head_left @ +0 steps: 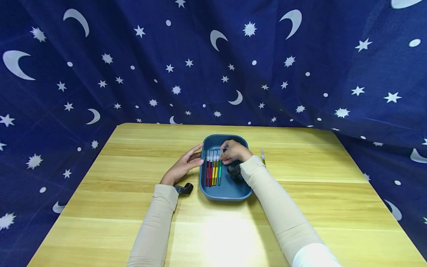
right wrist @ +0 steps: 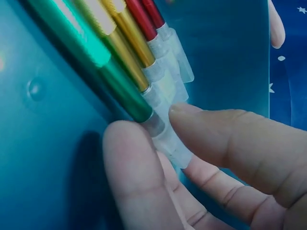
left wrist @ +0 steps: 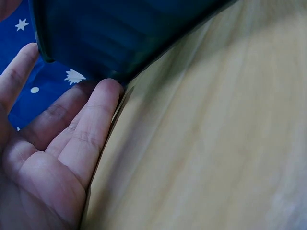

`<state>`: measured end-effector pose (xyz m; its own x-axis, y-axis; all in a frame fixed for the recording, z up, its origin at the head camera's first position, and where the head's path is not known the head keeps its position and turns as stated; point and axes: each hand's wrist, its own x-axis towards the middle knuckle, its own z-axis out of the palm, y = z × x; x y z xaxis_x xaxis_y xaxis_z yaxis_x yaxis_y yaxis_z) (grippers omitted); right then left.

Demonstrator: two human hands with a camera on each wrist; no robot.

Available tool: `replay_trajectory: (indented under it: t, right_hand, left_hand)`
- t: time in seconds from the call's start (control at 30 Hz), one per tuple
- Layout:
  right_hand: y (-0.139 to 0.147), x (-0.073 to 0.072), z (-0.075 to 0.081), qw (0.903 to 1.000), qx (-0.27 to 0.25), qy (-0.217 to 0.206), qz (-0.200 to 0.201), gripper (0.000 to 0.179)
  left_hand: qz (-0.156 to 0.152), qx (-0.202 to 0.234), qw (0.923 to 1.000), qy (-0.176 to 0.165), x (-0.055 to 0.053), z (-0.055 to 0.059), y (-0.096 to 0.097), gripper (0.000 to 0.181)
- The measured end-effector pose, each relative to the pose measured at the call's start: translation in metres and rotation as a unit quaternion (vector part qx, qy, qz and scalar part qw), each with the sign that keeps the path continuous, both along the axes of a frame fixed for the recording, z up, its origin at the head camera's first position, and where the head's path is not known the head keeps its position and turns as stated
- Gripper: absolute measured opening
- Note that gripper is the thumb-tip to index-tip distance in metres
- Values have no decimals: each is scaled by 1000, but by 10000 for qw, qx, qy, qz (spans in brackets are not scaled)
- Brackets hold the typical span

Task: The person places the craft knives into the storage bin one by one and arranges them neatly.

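Note:
A blue rectangular tray (head_left: 230, 191) stands on the table. Inside, along its left half, several craft knives lie side by side with clear caps at the far end: red ones (head_left: 208, 174), gold ones (head_left: 215, 175) and a green craft knife (head_left: 219, 174). My right hand (head_left: 234, 152) reaches into the tray, its thumb and fingers about the green knife's clear cap (right wrist: 170, 146). My left hand (head_left: 182, 165) is at the tray's left side, fingers (left wrist: 98, 110) fairly straight, fingertips touching the outer wall.
Another gold craft knife (head_left: 262, 156) lies on the wooden table (head_left: 333, 185) right of the tray, partly hidden behind my right sleeve (head_left: 283, 207). A dark blue curtain (head_left: 200, 66) with moons and stars hangs behind the table's far edge.

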<state>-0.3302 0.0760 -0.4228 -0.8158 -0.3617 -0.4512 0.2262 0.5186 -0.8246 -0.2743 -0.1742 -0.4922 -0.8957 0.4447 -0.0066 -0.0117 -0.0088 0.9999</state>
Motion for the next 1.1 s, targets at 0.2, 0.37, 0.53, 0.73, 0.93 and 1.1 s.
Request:
replay_trajectory:
  t: [0.2, 0.37, 0.53, 0.73, 0.93, 1.1]
  right_hand:
    - [0, 1, 2, 10000, -32, 10, 10, 42]
    - [1, 2, 4, 10000, -51, 83, -18, 42]
    - [3, 4, 9, 9996, -178, 230, 41, 41]
    - [6, 7, 16, 9981, -229, 486, 309, 47]
    - [16, 11, 19, 9936, -349, 884, 606, 49]
    - [25, 15, 18, 9882, -750, 1129, 713, 50]
  left_hand:
    - [-4, -10, 10000, 10, 0, 0, 1, 71]
    - [-14, -8, 10000, 23, 0, 1, 0, 71]
    - [-28, 13, 10000, 23, -1, -1, 0, 71]
    - [-38, -15, 10000, 23, -1, -1, 0, 71]
    - [-36, -17, 10000, 40, -1, -1, 0, 71]
    - [-20, -34, 10000, 42, -1, -1, -1, 71]
